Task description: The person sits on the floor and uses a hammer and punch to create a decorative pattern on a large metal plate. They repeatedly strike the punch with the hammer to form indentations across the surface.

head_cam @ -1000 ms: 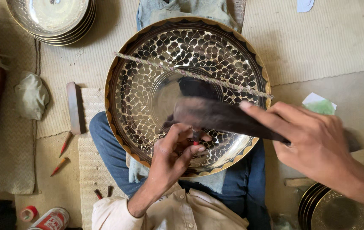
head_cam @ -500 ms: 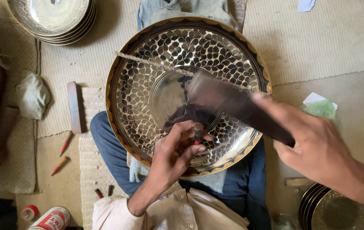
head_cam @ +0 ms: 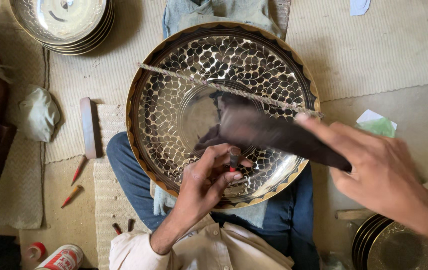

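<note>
A large round brass plate (head_cam: 274,70) with an engraved leaf pattern rests on my lap. A twisted cord (head_cam: 194,80) runs across its upper face. My left hand (head_cam: 201,185) pinches a short chisel (head_cam: 234,159) with a red band, its tip set upright on the plate near the smooth centre. My right hand (head_cam: 379,170) grips a dark flat wooden striker (head_cam: 274,132), blurred with motion, whose far end hangs just above and behind the chisel.
A stack of shiny plates (head_cam: 61,22) lies at the top left, and another stack (head_cam: 389,245) at the bottom right. On the woven mat to the left are a wooden block (head_cam: 89,127), loose chisels (head_cam: 78,170), a cloth bundle (head_cam: 36,114) and a can (head_cam: 61,259).
My right hand swung the striker up off the plate and brought it down again toward the chisel. My left hand and the chisel stayed in place.
</note>
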